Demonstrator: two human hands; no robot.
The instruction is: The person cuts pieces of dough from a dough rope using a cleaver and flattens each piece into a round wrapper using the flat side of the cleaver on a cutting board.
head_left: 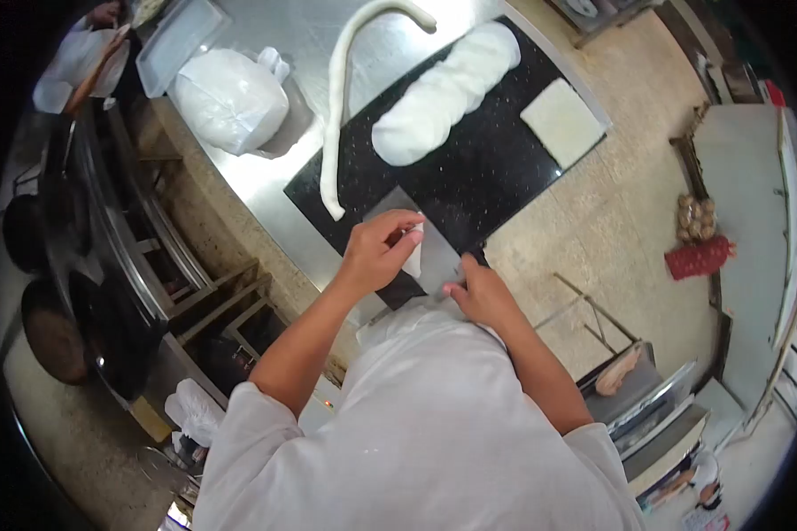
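My left hand (380, 252) is closed, thumb against fingers, on a small white piece (414, 255) over the flat blade of a cleaver (436, 252). My right hand (481, 288) grips the cleaver at its right end, near the front edge of the black board (505, 181). Beyond the blade, a long white dough rope (335, 115) curves from the board onto the metal table. A row of overlapping round white dough sheets (447, 93) lies across the board. At the board's right corner rests a pale square block (562, 123).
On the metal table (305, 44) at left are a full white plastic bag (231, 100) and a clear tray (179, 44). Another person (84, 62) stands at the upper left. Dark pans (55, 329) sit at far left. A metal stand (593, 310) is at right.
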